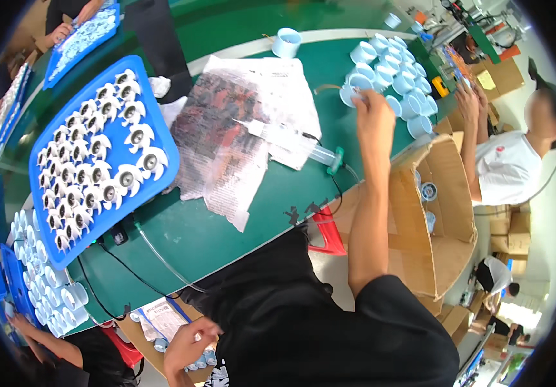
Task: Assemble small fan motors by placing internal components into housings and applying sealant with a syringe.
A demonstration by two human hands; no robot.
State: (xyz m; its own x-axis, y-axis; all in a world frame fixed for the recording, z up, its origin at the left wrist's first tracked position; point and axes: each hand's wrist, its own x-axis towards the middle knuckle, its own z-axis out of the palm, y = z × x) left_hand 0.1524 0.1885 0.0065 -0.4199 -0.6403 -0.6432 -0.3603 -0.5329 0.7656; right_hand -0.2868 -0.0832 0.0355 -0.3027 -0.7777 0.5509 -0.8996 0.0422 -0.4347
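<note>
My right hand [376, 117] reaches to the far right of the green table, its fingers closed on the rim of a light-blue plastic cup [349, 97]. A wire sticks out to the left of that cup. Many similar light-blue cups [387, 64] stand grouped just beyond and to the right. My left hand [191, 342] hangs low by my lap, fingers loosely bent and apart, with nothing seen in it. Near it, below the table edge, is a cardboard box [137, 332] with light-blue parts in it.
A blue tray [168, 145] of white fan impellers lies on the left. A syringe with a green cap [335, 161] rests on stained newspaper [226, 187]. One cup [286, 43] stands at the back. An open carton [449, 258] is at right. Other people work around the table.
</note>
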